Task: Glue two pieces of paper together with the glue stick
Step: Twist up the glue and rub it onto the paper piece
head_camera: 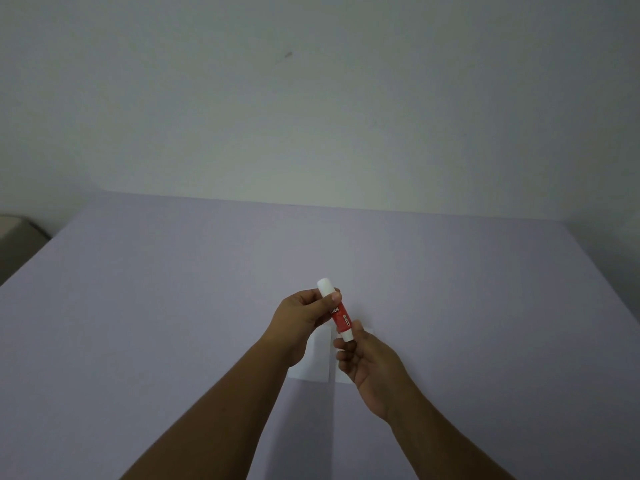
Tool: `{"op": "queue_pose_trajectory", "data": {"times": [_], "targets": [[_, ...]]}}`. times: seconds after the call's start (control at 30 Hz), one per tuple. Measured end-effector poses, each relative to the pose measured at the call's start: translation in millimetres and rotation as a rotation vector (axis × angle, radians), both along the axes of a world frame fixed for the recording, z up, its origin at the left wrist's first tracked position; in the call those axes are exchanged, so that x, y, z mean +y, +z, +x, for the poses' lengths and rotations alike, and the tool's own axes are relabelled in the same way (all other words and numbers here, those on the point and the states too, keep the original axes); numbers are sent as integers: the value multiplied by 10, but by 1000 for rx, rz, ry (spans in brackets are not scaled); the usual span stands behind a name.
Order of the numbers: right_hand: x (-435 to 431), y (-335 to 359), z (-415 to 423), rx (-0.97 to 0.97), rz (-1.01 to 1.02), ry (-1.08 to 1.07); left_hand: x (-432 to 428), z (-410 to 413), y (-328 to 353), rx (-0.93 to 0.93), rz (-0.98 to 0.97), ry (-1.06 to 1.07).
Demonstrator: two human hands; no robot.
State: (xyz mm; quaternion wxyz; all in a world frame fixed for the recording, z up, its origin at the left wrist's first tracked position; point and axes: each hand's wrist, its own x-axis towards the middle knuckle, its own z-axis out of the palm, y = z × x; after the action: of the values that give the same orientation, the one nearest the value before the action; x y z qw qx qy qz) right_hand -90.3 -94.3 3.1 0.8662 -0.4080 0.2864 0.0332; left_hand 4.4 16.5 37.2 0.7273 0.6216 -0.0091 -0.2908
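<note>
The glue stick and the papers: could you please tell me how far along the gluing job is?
Done: two white paper pieces lie side by side on the table, apart and not yet joined. In hand: the left hand holds the glue stick at its white cap end, and the right hand grips its base. The cap looks still on. Left: uncapping, spreading glue, pressing the pieces together.

I seem to be in a plain indoor room, at a lavender-covered table (173, 306) pushed against a bare whitish wall (311, 98); which kind of room, I cannot tell.
</note>
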Motion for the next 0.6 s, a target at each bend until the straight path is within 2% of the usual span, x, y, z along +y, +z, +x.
{"op": "queue_pose_trajectory", "data": {"times": [0.13,0.33,0.47,0.53,0.6], "targets": [[-9,20,0,16,-17,-11,5,4,-34,8,-3,3],[37,36,24,-9,67,-44,18,19,-83,22,-22,0],[20,17,81,-30,-87,-124,64,31,-100,46,-48,-113],[-63,-9,115,-15,-209,-162,179,95,-153,32,28,-172],[-166,-38,143,-27,-329,-159,326,163,-268,-72,273,-184]]}}
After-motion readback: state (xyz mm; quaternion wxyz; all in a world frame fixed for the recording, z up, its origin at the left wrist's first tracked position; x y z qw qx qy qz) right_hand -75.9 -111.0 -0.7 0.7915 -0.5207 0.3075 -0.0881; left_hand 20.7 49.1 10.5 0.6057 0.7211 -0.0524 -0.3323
